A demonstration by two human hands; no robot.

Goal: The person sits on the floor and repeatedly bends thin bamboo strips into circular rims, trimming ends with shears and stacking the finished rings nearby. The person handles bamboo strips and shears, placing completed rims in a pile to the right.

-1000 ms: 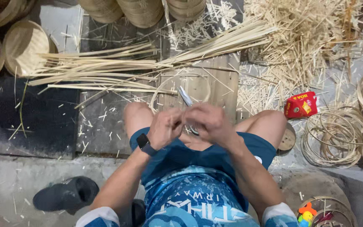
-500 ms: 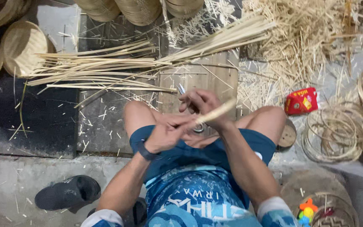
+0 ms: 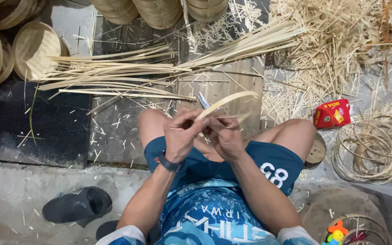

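Note:
I sit with my knees apart and both hands together in front of me. My left hand (image 3: 181,134), with a dark band on its wrist, pinches a thin bamboo strip (image 3: 232,98) that curves up and to the right. My right hand (image 3: 225,138) is closed beside it, gripping a small knife whose blade (image 3: 203,100) points up between my hands, next to the strip.
A bundle of long bamboo strips (image 3: 114,75) lies across a wooden board (image 3: 232,81) ahead. Bamboo offcuts (image 3: 336,41) pile up at the right. Bamboo rings (image 3: 368,149), a red packet (image 3: 332,114), woven trays (image 3: 35,50) and a black sandal (image 3: 75,206) surround me.
The strip has slid further through my hands and now arches up to the right. My hands have drawn back together after the left pulled away.

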